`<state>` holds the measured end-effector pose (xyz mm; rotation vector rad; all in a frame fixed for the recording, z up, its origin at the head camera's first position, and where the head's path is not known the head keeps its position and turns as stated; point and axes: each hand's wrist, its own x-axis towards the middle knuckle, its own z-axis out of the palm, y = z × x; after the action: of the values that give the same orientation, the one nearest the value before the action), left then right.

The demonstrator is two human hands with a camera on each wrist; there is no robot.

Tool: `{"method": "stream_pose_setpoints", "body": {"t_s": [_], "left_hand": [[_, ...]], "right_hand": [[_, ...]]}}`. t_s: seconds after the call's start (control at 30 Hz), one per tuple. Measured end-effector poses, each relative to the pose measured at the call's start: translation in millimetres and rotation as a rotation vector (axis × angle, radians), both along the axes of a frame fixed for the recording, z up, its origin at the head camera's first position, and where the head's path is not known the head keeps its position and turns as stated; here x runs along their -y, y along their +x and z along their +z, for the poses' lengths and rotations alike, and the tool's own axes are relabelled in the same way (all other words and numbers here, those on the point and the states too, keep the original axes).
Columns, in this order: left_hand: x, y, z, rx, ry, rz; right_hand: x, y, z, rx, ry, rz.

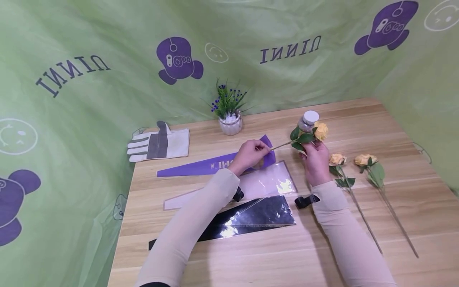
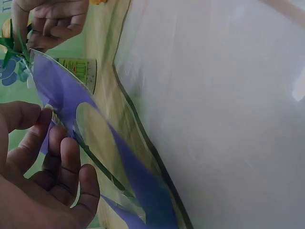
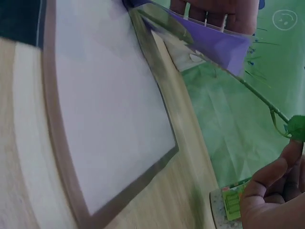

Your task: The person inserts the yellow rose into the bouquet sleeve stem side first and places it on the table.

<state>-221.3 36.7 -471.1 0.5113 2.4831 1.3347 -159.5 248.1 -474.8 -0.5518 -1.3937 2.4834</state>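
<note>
My right hand (image 1: 317,159) pinches an artificial yellow rose (image 1: 320,131) just below its bloom, among the green leaves (image 3: 296,128). The rose's stem (image 3: 262,98) slants down into the mouth of a purple flower sleeve (image 2: 57,81) with a clear window. At that mouth, my left hand (image 1: 251,154) pinches the sleeve's edge between thumb and fingertips, right beside the stem. Through the clear part, the left wrist view shows the stem running inside. A pale pink sleeve (image 1: 265,179) and a black sleeve (image 1: 258,215) lie flat nearer to me, partly under my left forearm.
Two more yellow roses, one nearer (image 1: 338,160) and one farther right (image 1: 365,160), lie on the wooden table (image 1: 251,263). A white-capped jar (image 1: 310,118) stands behind my right hand. Farther back are a potted plant (image 1: 230,123) and a work glove (image 1: 159,144), before a green curtain (image 1: 236,36).
</note>
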Motion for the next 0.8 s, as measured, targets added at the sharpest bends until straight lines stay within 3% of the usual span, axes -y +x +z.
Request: {"method": "stream_pose_setpoints", "body": {"t_s": [0.3,0.8], "left_hand": [[0.7,2.3,-0.7,0.031,0.062,0.022],[-1.4,5.9,9.6,-0.029,0.037,-0.034]], "right_hand": [[1.2,0.2,-2.6,0.011,-0.029,0.012],[14.7,-0.1,-2.9,0.073,0.091,0.117]]}}
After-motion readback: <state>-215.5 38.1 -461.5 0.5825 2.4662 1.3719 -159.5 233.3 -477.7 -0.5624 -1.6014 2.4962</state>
